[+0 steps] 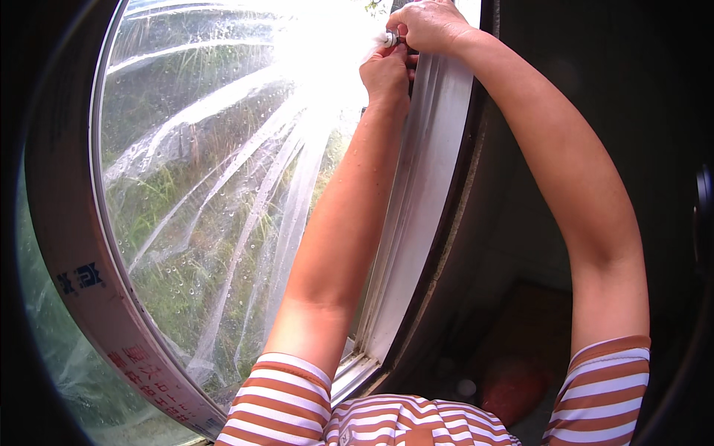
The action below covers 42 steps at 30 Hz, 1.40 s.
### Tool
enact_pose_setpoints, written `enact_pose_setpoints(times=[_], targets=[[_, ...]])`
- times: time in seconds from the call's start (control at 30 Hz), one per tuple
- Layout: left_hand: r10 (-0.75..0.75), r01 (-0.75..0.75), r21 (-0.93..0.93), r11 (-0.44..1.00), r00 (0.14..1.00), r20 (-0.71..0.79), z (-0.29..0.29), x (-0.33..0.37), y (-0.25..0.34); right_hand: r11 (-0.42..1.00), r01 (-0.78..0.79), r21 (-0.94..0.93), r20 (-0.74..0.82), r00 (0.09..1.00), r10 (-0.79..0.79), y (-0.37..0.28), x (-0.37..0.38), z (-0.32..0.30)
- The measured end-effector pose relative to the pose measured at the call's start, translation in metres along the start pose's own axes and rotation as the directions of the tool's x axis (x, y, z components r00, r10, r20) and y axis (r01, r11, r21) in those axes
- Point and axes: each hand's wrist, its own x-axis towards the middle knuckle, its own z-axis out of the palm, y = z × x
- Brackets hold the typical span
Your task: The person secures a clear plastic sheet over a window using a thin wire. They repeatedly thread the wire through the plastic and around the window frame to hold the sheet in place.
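Head view: both hands meet high up at the window's right side, close against the white frame (439,156). Between their fingertips sits a small white piece (390,39), just left of the frame's upper end. The right hand (435,27) comes over from above and right, its thumb and forefinger seemingly pinching the piece. The left hand (384,76) reaches up from below, fingers curled in toward it — whether they press on the piece or only steady beside it, I cannot tell.

The relation that matters is this: the clear sheet (256,152) lies left of and below the grip, its folds fanning out down-left from a point near the fingertips. The piece lies directly above the left hand and left of the right hand — both about equally near. Its long axis is too small and too washed out by glare to read.

Drops dot the sheet, with grass (167,279) showing through it. A pinkish-brown band (111,312) with print curves along the left edge.
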Motion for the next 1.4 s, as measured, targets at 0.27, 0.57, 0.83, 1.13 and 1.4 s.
enact_pose_setpoints(times=[0.27,0.57,0.83,1.13,1.4], targets=[[0.009,-0.009,0.036,0.999,1.000,0.012,-0.006,0.004,-0.001,0.985,-0.074,-0.153,-0.073,0.995,0.063,-0.016,-0.001,-0.003],[0.051,-0.048,0.050,0.998,0.996,-0.074,-0.001,-0.001,0.001,0.991,-0.122,-0.055,-0.059,0.991,0.119,-0.023,-0.016,-0.016],[0.020,-0.017,0.074,0.997,0.999,-0.039,-0.003,-0.005,0.001,0.971,-0.236,-0.042,-0.139,0.964,0.228,-0.020,-0.043,-0.006],[0.018,-0.010,0.104,0.994,0.997,-0.072,-0.005,-0.008,0.001,0.958,-0.263,0.116,-0.137,0.951,0.278,-0.034,-0.066,-0.012],[0.051,-0.024,0.254,0.967,0.994,-0.100,-0.009,-0.014,-0.001,0.934,-0.300,0.191,-0.056,0.947,0.316,-0.048,-0.090,-0.008]])
